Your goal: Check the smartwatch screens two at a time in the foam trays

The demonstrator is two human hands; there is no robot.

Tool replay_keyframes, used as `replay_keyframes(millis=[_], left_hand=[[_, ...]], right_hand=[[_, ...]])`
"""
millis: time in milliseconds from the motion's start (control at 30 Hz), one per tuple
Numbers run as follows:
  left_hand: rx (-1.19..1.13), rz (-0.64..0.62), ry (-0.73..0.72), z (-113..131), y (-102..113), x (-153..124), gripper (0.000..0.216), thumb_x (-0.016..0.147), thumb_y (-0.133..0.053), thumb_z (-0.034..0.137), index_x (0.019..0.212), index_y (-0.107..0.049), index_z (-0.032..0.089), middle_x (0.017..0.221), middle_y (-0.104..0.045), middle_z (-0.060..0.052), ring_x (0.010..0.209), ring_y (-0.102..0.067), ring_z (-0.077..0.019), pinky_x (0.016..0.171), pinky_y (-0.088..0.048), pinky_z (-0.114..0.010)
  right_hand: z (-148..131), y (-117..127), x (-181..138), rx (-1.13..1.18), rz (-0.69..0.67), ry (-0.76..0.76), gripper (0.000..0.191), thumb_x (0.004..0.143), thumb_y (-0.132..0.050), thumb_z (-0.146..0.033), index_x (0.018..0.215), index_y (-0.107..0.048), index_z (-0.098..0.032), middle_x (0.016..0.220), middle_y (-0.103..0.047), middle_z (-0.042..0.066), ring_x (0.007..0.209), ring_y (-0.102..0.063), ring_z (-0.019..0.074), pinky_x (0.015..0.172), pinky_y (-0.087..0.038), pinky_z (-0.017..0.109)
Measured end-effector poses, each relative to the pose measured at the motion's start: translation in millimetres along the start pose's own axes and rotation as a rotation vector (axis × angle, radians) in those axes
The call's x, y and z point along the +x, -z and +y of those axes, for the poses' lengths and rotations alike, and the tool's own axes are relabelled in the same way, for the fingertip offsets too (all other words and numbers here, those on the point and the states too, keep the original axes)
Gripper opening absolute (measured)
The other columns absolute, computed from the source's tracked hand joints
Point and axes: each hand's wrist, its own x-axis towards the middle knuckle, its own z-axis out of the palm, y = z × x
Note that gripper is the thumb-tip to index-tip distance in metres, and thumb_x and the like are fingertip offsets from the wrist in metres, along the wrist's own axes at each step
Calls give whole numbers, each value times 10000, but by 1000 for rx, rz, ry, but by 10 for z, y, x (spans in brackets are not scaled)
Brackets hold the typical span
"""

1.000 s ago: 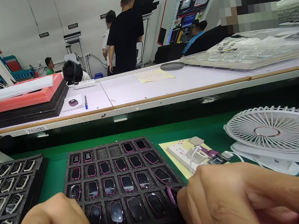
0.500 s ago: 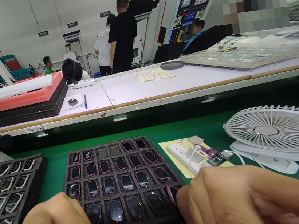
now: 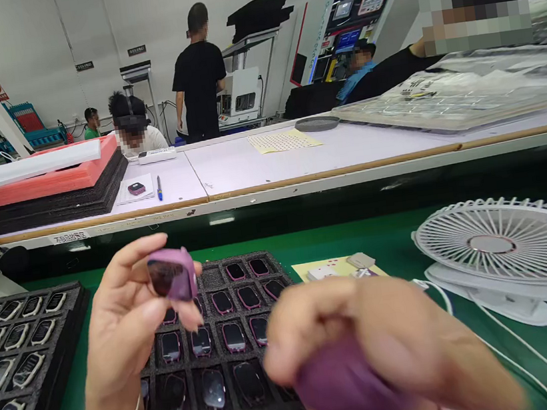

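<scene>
My left hand [image 3: 135, 304] is raised over the far left part of a black foam tray [image 3: 198, 342]. Its fingers and thumb pinch a purple smartwatch case [image 3: 172, 275] with a dark, glossy screen. Closer to the camera, my right hand [image 3: 397, 343] is curled around a purple thing [image 3: 350, 383], smeared by motion; its kind cannot be made out. Rows of purple-rimmed watch cases lie screen up in the tray's compartments. Both hands and the left forearm hide part of these rows.
Another foam tray [image 3: 36, 357] of pale watch cases lies at left. A white fan [image 3: 490, 243] stands at right, with cables below it. Beyond is a raised shelf [image 3: 228, 167] with a foam stack [image 3: 42, 175], a pen [image 3: 159, 188] and a dotted sheet [image 3: 285, 140]. Several people are behind it.
My left hand has risen from the bottom edge and now shows a watch case. The right hand has shifted slightly, with a larger purple thing showing. A person in white at the back is gone from view.
</scene>
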Motion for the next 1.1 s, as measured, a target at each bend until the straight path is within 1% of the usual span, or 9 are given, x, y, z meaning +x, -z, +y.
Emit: replay_keyframes(millis=[67,133,233,367,500,667,800,967,1100], left_hand=[[66,107,-33,-96,-20,133,382,855,-718,275,1225,-631,307,1064,-730,-35,669,-693,-132,612,-617,-270],[139,165,-59,-203,-10,221,407,849,-719,221,1235,-604,282,1094,-706,-43,702,-691,-120,662,-621,-267],[194,184,-71,-338,21,296,435,834,-727,201,1237,-573,259,1050,-689,-36,679,-671,-104,649,-613,-254],[206,195,-61,-423,21,349,445,811,-744,195,1215,-566,247,964,-674,-12,667,-653,-96,622,-598,-231],[177,187,-49,-440,-9,366,445,793,-752,188,1194,-565,236,964,-675,-12,672,-657,-89,629,-600,-218],[155,144,-1,-436,-17,365,459,820,-703,202,1248,-537,219,1024,-704,-46,698,-707,-117,711,-633,-280],[134,137,32,-450,-9,359,402,846,-666,226,1234,-563,200,1017,-719,-56,686,-728,-136,694,-643,-295],[140,155,65,-459,-18,353,337,872,-657,265,1195,-593,196,976,-717,-44,663,-737,-144,667,-650,-294],[139,155,65,-459,-19,355,334,866,-667,273,1186,-603,200,975,-713,-41,662,-741,-145,666,-652,-295]], right_hand=[[7,3,262,127,-20,112,403,859,-624,-629,1006,-705,-263,1001,-740,103,541,-685,179,511,-559,324],[25,29,487,177,37,186,315,902,-648,-488,1139,-663,-282,1062,-734,85,623,-705,183,611,-588,366],[92,82,716,150,65,179,375,860,-717,-350,1210,-618,-258,1087,-719,85,686,-700,179,681,-593,381],[201,120,844,101,59,171,453,825,-727,-234,1250,-571,-234,1043,-700,67,672,-670,137,643,-564,309],[236,124,873,95,67,179,430,837,-690,-203,1245,-559,-234,1008,-685,49,645,-646,116,601,-530,277],[239,140,908,87,109,186,409,792,-698,-171,1179,-579,-229,966,-663,31,648,-639,121,602,-526,284],[255,153,944,87,142,171,350,789,-731,-221,1112,-596,-215,944,-667,24,587,-586,97,573,-522,276],[278,167,969,86,157,173,351,776,-784,-309,1062,-609,-205,872,-658,6,531,-524,77,504,-484,248],[289,168,976,96,158,177,327,784,-775,-290,1051,-606,-204,840,-649,-5,523,-505,68,497,-462,233]])
